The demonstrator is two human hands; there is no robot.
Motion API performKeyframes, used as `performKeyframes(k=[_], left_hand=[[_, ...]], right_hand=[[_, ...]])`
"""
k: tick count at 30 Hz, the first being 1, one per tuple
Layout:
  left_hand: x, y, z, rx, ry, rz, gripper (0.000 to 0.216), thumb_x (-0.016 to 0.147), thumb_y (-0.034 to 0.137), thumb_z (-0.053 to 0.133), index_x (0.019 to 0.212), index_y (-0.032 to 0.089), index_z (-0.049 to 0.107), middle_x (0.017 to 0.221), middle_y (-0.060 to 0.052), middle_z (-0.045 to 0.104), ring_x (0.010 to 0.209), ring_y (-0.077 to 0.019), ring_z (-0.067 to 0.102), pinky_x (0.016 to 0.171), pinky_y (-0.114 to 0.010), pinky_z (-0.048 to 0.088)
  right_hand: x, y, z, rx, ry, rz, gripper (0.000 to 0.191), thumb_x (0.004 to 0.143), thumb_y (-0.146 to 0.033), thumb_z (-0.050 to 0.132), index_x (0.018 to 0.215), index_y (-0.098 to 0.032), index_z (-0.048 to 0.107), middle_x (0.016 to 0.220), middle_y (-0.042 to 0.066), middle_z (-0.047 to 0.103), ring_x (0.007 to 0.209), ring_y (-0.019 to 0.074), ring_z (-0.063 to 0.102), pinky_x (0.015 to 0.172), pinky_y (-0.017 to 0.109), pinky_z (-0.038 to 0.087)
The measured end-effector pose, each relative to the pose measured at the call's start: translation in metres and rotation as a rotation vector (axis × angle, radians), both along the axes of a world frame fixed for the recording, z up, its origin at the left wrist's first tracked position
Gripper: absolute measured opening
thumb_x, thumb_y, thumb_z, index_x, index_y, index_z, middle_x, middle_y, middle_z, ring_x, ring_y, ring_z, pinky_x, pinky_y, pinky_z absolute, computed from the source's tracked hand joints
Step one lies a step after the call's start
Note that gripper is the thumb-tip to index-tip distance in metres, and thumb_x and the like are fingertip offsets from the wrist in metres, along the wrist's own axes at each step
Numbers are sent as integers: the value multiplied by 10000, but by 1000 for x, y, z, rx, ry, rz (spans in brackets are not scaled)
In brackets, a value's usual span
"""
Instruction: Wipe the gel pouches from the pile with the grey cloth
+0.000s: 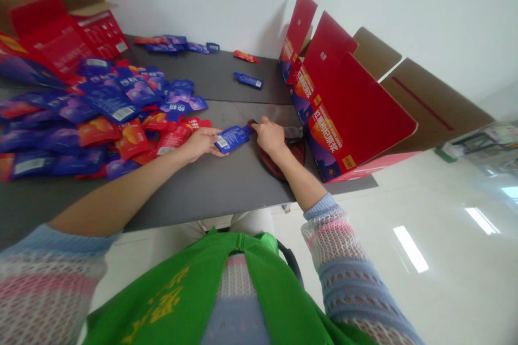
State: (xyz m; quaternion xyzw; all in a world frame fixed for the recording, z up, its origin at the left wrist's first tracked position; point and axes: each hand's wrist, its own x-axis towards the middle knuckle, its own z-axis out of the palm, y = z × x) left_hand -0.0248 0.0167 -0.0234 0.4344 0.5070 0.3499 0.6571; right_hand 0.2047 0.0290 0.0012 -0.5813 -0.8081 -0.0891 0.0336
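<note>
A blue sachet (232, 138) with a white label lies on the grey table (210, 183) between my two hands. My left hand (201, 143) grips its left end, fingers curled round it. My right hand (269, 136) pinches the narrow tip at its right end, knuckles up. Under my right wrist sits a dark red round object (283, 164), partly hidden by my forearm. A large heap of blue and red sachets (93, 118) lies just left of my left hand.
An open red carton (348, 113) stands right of my right hand, with more red cartons and brown cardboard flaps (429, 102) behind it. Another red box (68, 38) sits at the far left. Loose sachets (248, 80) lie near the wall. The table edge runs in front of me.
</note>
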Motion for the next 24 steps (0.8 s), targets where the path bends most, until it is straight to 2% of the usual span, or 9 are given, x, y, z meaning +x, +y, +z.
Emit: performKeyframes(k=[5,8,11,13,17,20,24], left_hand=[[2,-2,2,14,28,6,374,904,48,476,1253,45,609,720,-103,724,601,-212,725,656,-379,631],[2,-2,0,21,7,7,306,892,64,522,1170,47,648,715,-103,726,597,-216,725,639,-370,631],[1,0,-2,32,-28,-3,216,870,94,593,1054,60,701,689,-99,721,604,-216,722,657,-382,634],[0,1,-2,35,-53,-15,214,855,98,613,1040,66,716,698,-104,728,642,-225,730,695,-408,636],[-1,3,0,4,-43,-41,357,807,16,539,1116,66,709,767,-128,753,703,-250,742,725,-449,628],[-1,3,2,5,-22,-50,418,773,-29,478,1094,75,725,795,-127,757,668,-225,725,720,-438,625],[-1,4,2,13,-11,-51,380,796,-8,477,1060,81,736,795,-117,747,599,-186,685,660,-387,623]], right_hand=[[5,-12,-1,67,115,97,432,1035,-228,334,1346,-335,614,1208,65,646,999,208,621,735,298,445],[-4,-23,-5,75,136,275,438,1046,-229,327,1390,-341,574,1261,47,627,1061,194,590,795,293,431],[-19,-31,-13,30,95,442,438,1044,-227,347,1426,-319,542,1261,55,628,1039,191,581,817,303,420],[-27,-33,-18,16,74,483,440,1040,-227,364,1446,-289,521,1271,72,630,1019,198,578,818,319,419],[-31,-35,-22,5,87,556,455,1027,-177,369,1454,-252,505,1287,78,637,1026,202,565,838,332,424],[-29,-36,-19,-22,74,626,455,1023,-163,367,1450,-240,503,1241,79,648,1016,199,564,821,332,432],[-28,-41,-11,-53,20,676,449,1029,-171,360,1452,-233,497,1166,80,647,991,192,574,768,322,432]])
